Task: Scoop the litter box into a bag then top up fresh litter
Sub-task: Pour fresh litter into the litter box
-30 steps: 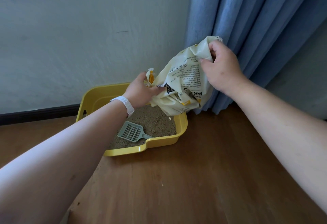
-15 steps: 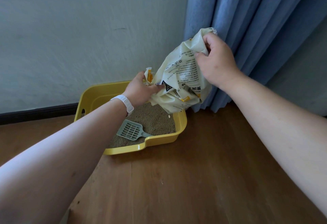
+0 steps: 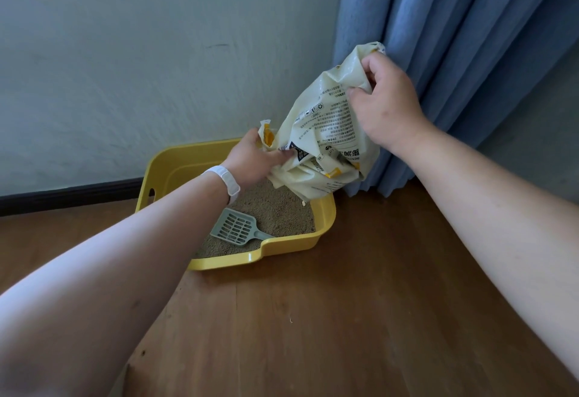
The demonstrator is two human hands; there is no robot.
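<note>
A yellow litter box (image 3: 326, 224) sits on the wooden floor by the wall, holding tan litter (image 3: 282, 212). A grey slotted scoop (image 3: 235, 227) lies in the litter near the front rim. Above the box's back right part hangs a crumpled cream litter bag (image 3: 326, 133) with printed text, tipped bottom up. My right hand (image 3: 385, 102) grips its raised end. My left hand (image 3: 253, 158), with a white wristband, holds the lower end near the opening over the box.
A blue curtain (image 3: 454, 52) hangs right behind the bag and touches the floor. A pale wall with a dark baseboard (image 3: 69, 196) runs behind the box. Wooden floor (image 3: 329, 318) spreads in front.
My right hand has lifted the bag's upper end a little higher. My left hand and the scoop stay where they were.
</note>
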